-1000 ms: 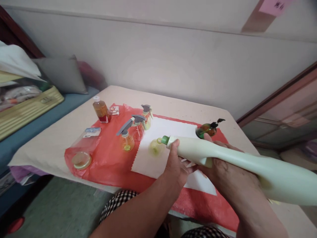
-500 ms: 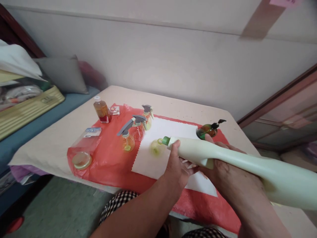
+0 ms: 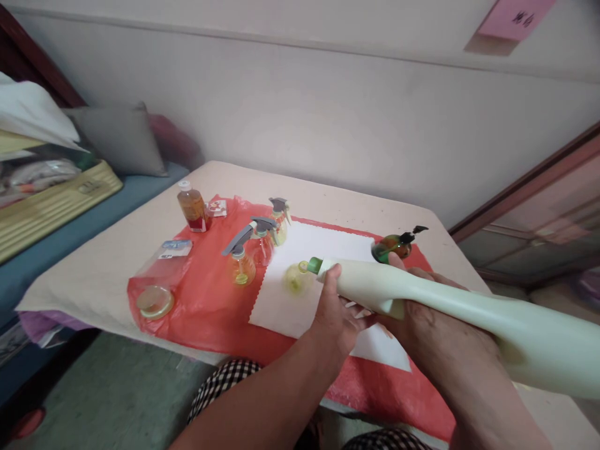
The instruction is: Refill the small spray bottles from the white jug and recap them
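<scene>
A long pale green plastic bottle (image 3: 469, 315) lies tilted across the right of the view, its green nozzle (image 3: 314, 265) pointing at the mouth of a small yellowish bottle (image 3: 295, 278) on a white cloth (image 3: 304, 275). My left hand (image 3: 335, 312) is closed around the bottle's neck just behind the nozzle. My right hand (image 3: 431, 325) grips the bottle's body from below, fingers wrapped around it.
A red plastic sheet (image 3: 206, 300) covers the beige table (image 3: 117, 250). On it stand three grey-trigger spray bottles (image 3: 239, 259), an amber bottle with white cap (image 3: 191, 206), a dark pump bottle (image 3: 396, 245) and a clear lying jar (image 3: 157, 287). A bed with a yellow crate (image 3: 51, 200) is left.
The big bottle's nozzle has shifted very slightly right and up; both hands keep the same grip. The camera has moved a little.
</scene>
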The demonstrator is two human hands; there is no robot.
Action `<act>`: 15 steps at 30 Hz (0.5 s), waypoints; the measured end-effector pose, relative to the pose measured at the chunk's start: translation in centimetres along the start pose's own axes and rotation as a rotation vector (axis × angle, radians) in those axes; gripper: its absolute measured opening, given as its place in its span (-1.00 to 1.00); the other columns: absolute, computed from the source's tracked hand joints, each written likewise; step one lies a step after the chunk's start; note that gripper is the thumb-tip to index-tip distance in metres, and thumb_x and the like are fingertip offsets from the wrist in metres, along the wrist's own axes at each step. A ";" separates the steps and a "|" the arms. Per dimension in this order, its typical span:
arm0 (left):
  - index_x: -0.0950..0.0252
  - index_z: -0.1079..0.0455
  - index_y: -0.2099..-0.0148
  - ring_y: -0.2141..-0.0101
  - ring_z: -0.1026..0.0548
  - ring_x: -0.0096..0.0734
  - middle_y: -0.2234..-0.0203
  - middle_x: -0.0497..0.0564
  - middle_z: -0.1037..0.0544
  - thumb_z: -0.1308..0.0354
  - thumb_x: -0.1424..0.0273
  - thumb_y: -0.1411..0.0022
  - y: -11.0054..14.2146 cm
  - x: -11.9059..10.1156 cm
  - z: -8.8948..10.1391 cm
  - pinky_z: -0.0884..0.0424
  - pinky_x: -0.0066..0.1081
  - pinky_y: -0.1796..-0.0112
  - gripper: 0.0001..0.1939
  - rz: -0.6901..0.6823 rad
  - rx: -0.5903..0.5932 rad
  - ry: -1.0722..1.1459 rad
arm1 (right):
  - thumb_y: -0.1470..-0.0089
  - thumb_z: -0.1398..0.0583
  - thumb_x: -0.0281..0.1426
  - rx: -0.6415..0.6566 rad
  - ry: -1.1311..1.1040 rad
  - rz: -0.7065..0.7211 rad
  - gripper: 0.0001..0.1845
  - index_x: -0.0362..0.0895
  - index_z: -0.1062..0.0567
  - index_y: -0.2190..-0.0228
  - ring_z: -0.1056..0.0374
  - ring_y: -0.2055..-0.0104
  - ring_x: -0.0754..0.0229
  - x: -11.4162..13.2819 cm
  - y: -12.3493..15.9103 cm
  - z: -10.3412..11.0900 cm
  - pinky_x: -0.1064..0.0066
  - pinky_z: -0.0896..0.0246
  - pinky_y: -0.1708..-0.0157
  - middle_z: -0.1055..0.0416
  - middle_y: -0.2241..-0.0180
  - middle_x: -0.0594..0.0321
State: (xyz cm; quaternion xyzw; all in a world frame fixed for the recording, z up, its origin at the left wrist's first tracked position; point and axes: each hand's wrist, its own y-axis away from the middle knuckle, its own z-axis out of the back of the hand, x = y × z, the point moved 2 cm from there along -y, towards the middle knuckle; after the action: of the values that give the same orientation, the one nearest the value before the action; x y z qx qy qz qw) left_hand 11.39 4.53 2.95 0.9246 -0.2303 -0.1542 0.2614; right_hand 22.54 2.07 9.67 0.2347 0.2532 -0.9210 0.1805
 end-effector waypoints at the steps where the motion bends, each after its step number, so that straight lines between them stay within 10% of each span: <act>1: 0.30 -0.43 -0.03 0.16 -0.51 -0.08 0.06 0.21 -0.50 -0.13 0.00 -0.16 0.0 0.0 0.0 -0.49 -0.22 0.31 -0.45 -0.001 0.003 -0.001 | -0.24 -0.07 -0.23 0.002 -0.009 0.000 -0.24 -0.30 -0.04 -0.34 -0.31 0.10 -0.22 0.0 0.0 0.0 0.02 -0.23 0.13 -0.43 0.17 -0.13; 15: 0.28 -0.42 -0.07 0.14 -0.51 -0.07 0.04 0.20 -0.50 -0.15 0.00 -0.15 0.0 0.1 0.1 -0.51 -0.21 0.29 -0.43 -0.011 0.027 0.017 | -0.24 -0.06 -0.22 0.035 -0.047 -0.005 -0.24 -0.32 -0.05 -0.34 -0.30 0.11 -0.21 -0.1 -0.1 0.2 0.02 -0.19 0.13 -0.42 0.19 -0.13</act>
State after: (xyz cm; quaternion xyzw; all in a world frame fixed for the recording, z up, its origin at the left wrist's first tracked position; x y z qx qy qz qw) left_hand 11.40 4.46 2.84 0.9305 -0.2251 -0.1447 0.2501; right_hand 22.55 2.05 9.95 0.2155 0.2332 -0.9311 0.1798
